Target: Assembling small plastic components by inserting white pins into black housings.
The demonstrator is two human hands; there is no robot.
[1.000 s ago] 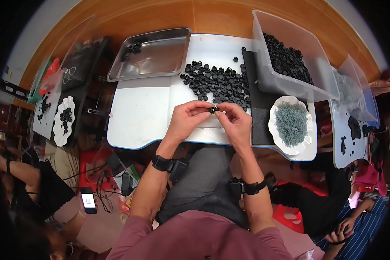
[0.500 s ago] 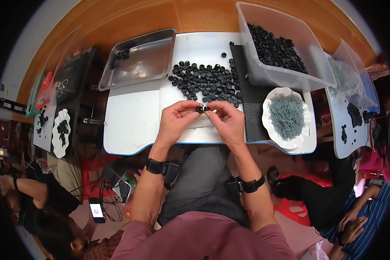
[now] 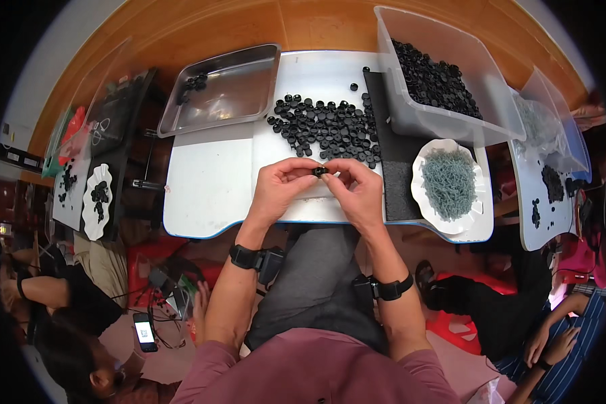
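Just above the table's near edge, my left hand [image 3: 279, 188] and my right hand [image 3: 356, 192] meet fingertip to fingertip. Both are closed in a pinch around a small black round cap [image 3: 320, 172]. Whether it is one part or two pressed together is too small to tell. Beyond my fingers spreads a loose pile of black caps [image 3: 330, 128], some lying hollow side up. A strap with a black device sits on each of my wrists.
A steel tray [image 3: 222, 118] with a few black caps is at back left. Right of the pile lies a dark mat [image 3: 400, 168] under a clear bin [image 3: 444, 121] full of caps. A white scalloped plate [image 3: 481, 182] holds grey-green stringy pieces [image 3: 448, 185]. People sit at both sides.
The two small black parts, held slightly apart in my two hands before, are now brought together between my fingertips. At the lower left, another person's hand has come up beside my left forearm.
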